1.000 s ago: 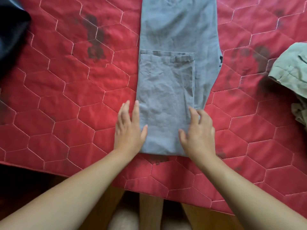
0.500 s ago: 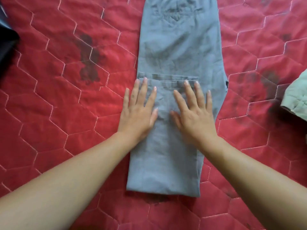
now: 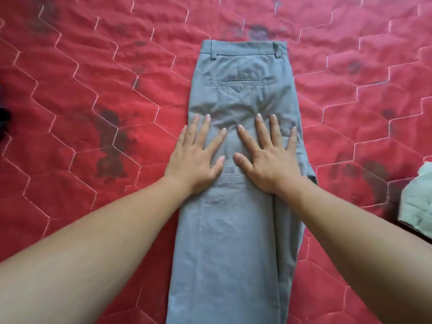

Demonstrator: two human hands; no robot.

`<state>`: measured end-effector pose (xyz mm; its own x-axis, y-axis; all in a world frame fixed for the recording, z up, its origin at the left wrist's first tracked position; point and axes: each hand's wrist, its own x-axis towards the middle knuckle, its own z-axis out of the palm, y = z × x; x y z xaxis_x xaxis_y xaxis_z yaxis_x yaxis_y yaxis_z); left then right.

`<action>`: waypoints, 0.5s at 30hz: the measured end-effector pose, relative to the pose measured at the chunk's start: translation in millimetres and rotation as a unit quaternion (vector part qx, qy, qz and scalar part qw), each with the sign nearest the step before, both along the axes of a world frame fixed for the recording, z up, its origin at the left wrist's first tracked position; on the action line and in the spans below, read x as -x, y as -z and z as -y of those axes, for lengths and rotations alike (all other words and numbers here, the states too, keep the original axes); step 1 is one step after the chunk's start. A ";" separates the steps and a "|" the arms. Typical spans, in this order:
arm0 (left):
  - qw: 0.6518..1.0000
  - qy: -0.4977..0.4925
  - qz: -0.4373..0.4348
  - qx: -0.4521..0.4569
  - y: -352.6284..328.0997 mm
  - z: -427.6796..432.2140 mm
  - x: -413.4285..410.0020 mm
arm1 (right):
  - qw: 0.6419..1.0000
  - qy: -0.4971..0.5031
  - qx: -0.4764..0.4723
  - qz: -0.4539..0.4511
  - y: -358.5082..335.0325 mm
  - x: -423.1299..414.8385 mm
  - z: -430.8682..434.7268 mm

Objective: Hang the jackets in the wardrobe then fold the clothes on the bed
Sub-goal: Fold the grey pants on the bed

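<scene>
Grey trousers [image 3: 243, 90] lie lengthwise on the red quilted bedspread [image 3: 93, 94], waistband at the far end, with the legs folded up over the lower part. My left hand [image 3: 196, 157] lies flat on the trousers' left side, fingers spread and straight. Beside it my right hand [image 3: 266, 157] presses flat on the middle and right side of the trousers. Both palms cover the hem of the folded-up legs. Neither hand grips the cloth.
A crumpled pale green garment [image 3: 418, 202] lies at the right edge of the bed. A dark object [image 3: 3, 118] shows at the far left edge. The bedspread has several dark printed patches.
Both hands slid from the near end of the folded trousers up along the cloth towards the waistband, staying flat. The view tilted forward, bringing the waistband into sight.
</scene>
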<state>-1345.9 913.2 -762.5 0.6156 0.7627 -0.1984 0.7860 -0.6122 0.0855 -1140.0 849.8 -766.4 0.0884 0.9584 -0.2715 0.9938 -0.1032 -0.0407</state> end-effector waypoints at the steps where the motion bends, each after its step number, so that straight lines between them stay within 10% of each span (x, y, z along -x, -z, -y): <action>1: 1.000 -0.008 0.001 0.001 -1.1 -2.7 -1.6 | 1.000 0.004 0.002 -0.005 1.4 -0.6 -0.5; 5: 0.995 0.010 0.019 -0.093 -19.4 -41.7 -26.1 | 0.993 0.014 -0.115 -0.008 -13.5 -7.3 -28.7; 15: 0.999 0.006 0.034 -0.010 15.2 -115.0 -53.7 | 0.998 0.026 -0.059 0.014 10.8 -42.0 -96.2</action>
<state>-1292.3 1028.2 -777.7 0.6365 0.7584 -0.1403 0.7712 -0.6238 0.1267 -1098.0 946.0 -777.2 0.1448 0.9775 -0.1536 0.9881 -0.1509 -0.0283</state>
